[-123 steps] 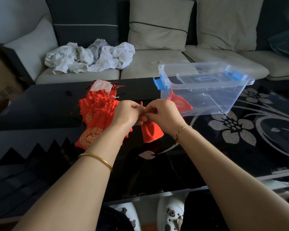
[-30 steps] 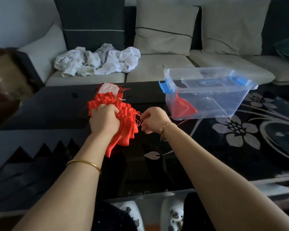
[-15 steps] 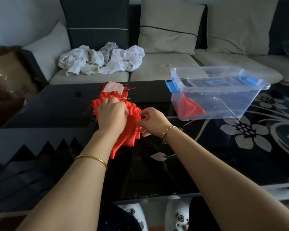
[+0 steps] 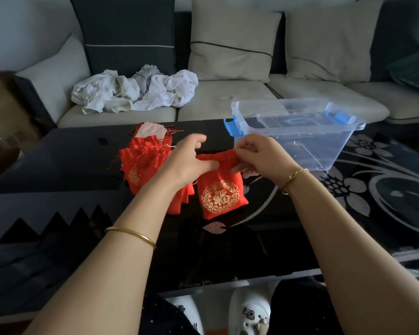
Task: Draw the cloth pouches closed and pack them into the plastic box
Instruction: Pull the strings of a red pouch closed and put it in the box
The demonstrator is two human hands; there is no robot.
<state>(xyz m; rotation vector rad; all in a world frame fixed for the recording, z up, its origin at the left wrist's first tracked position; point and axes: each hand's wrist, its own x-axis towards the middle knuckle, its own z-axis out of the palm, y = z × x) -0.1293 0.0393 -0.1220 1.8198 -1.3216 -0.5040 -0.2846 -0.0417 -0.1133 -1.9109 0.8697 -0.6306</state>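
From the head camera I look down along both forearms onto the black glass desk (image 4: 70, 153). The right grip (image 4: 259, 155) is grasping a red pouch (image 4: 220, 189), its fingertips pinched on the right end of the gathered mouth. The left grip (image 4: 189, 163) is released: its thumb lies along the left side of that same gathered neck, and the other fingers are lifted and loosely spread above it, closed round nothing that I can make out. The pouch hangs from the two grips with its gold round emblem facing me and its lower edge down at the desk; whether it touches the glass I cannot tell. Just to its left, partly under my left wrist, lies a stack of red pouches (image 4: 140, 160), fanned out flat on the desk. The clear plastic box (image 4: 324, 146) with blue latches stands on the desk behind and to the right of the right grip, near it but apart. Each wrist wears a thin gold bangle (image 4: 131, 234). Beyond the desk is a pale sofa (image 4: 228, 97) with a heap of white cloth (image 4: 136, 93) on its seat.
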